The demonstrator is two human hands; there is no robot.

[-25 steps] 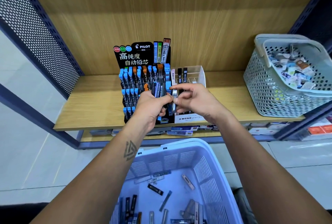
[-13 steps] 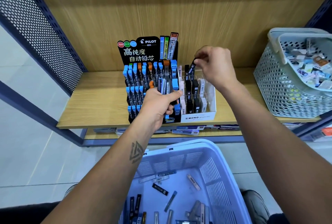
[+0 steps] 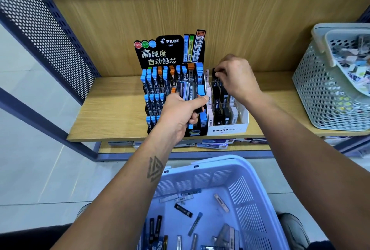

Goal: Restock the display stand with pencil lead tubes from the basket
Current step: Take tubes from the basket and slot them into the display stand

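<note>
A black Pilot display stand (image 3: 160,53) with blue and orange capped lead tubes stands on the wooden shelf (image 3: 112,113). Beside it on the right sits a clear Mono stand (image 3: 240,123) with black and pale tubes. My left hand (image 3: 180,115) grips a bundle of lead tubes (image 3: 187,91) in front of the Pilot stand. My right hand (image 3: 236,77) is over the back row of the Mono stand, its fingertips pinching a black tube (image 3: 215,74) standing in a slot there. The blue basket (image 3: 248,185) below holds several loose tubes.
A grey-green perforated basket (image 3: 320,93) of small packets sits at the shelf's right end. A perforated dark metal panel (image 3: 40,29) closes the left side. Flat packs lie on the lower shelf (image 3: 212,143). My shoes show beside the blue basket.
My right hand took a tube from the bundle, carried it to the Mono stand's back row and has now lowered it into a slot. My left hand kept the bundle.
</note>
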